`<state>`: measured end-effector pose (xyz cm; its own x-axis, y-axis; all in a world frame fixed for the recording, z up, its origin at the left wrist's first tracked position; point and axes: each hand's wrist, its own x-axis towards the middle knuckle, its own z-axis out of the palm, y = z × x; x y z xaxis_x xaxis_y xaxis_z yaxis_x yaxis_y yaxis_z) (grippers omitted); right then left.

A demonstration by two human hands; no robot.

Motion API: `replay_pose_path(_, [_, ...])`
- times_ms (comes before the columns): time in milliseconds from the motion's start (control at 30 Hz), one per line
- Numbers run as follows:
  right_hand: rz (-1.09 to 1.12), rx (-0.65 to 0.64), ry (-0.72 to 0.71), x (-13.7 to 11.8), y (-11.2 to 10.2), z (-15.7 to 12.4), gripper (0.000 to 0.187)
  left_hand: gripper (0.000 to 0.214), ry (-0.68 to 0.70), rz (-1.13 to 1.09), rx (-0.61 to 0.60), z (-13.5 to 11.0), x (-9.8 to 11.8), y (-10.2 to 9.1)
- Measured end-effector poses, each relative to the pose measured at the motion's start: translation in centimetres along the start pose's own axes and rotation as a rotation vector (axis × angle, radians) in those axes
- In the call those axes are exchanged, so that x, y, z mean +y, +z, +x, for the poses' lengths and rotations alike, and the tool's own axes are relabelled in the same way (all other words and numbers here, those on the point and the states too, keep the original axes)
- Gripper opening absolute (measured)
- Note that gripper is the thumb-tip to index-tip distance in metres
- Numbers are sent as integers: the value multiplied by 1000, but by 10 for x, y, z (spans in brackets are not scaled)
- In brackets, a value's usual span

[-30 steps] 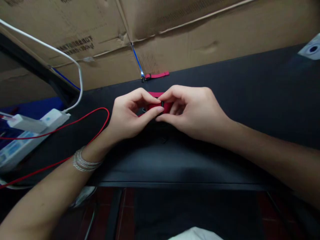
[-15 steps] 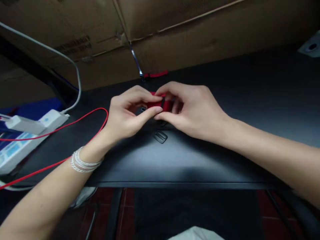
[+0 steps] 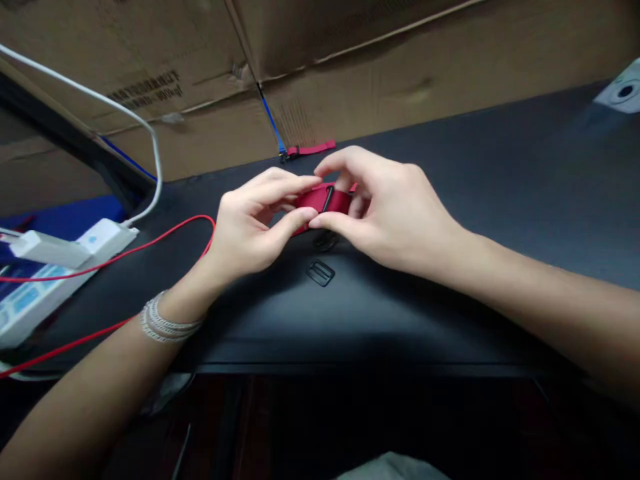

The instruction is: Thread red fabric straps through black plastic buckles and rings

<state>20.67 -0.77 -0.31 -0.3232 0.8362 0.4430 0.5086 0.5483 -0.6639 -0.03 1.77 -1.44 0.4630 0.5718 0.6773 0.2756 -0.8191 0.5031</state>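
Note:
A red webbing strap (image 3: pixel 314 199) runs between my two hands above the dark table. Across it sits a black slide buckle (image 3: pixel 328 199), with the strap threaded through. My left hand (image 3: pixel 260 217) pinches the strap on the left between thumb and fingers. Thumb and fingers of my right hand (image 3: pixel 385 207) close round the buckle end of the strap, one finger against the webbing; part of the strap is hidden behind them. Just below the hands a loose black slide buckle (image 3: pixel 321 273) lies flat on the table. A further dark piece (image 3: pixel 326 240) under the strap is hard to make out.
Against the cardboard (image 3: pixel 360 100) at the back lies another red strap (image 3: pixel 315 148) beside a blue cord (image 3: pixel 273 120). To the left are a white power strip (image 3: pixel 107 237) and a red cable (image 3: pixel 100 332). A white device (image 3: pixel 623 90) stands far right.
The right-hand fingers have lifted and opened slightly, so more of the red strap and its buckle shows. My left hand stays nearly in place.

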Motion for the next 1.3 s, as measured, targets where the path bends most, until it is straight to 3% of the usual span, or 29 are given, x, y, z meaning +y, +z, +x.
replay_pose_path(133, [13, -11, 35, -1, -2, 0, 37, 22, -104, -59, 39, 0, 4, 2])
replay_pose_path(233, [10, -14, 60, -3, -3, 1, 34, 12, -60, -33, 24, 1, 4, 0])
replay_pose_path(400, [3, 0, 40, -3, -3, 1, 28, 24, 70, -8, -87, 2, -7, -6])
replay_pose_path(533, [-26, 1, 34, -2, -4, 2, 25, 36, 89, -17, -125, 1, -7, -6])
replay_pose_path(733, [-44, -53, 50, 0, -4, 3, 30, 24, 53, 85, -83, 2, 3, -6])
replay_pose_path(1067, [-93, -94, 79, -1, -5, 3, 27, 24, 109, 39, -75, 3, -2, -6])
replay_pose_path(1300, [-109, -90, 70, 1, -4, 2, 39, 20, 2, 89, -127, 3, 4, -9])
